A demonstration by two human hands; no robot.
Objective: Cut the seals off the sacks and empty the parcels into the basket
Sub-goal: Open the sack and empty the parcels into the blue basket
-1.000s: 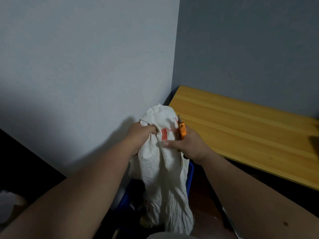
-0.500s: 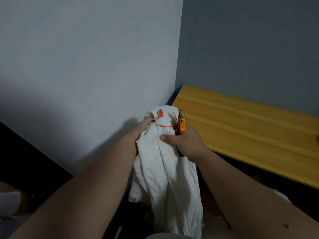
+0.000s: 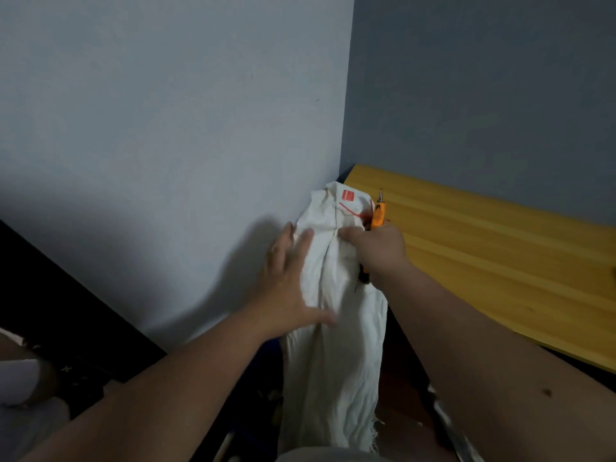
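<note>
Hanging upright, the sack (image 3: 336, 328) is pinched near its top by the right hand (image 3: 376, 248), which also holds a cutter (image 3: 378, 216); left hand (image 3: 290, 278) rests spread-fingered just left.

The sack (image 3: 336, 315) is white woven cloth, matt and creased, its lower edge frayed into loose threads. A small red tag (image 3: 349, 196) sits near its top, with a thin red cord (image 3: 350, 211) below it — the material of either is too small to tell. The cutter (image 3: 379, 215) has an orange body that looks like plastic and a thin grey tip that looks like metal. The tabletop (image 3: 500, 261) is yellowish wood — smooth, with visible grain lines. The walls (image 3: 166, 128) are plain, matt painted surfaces.
</note>
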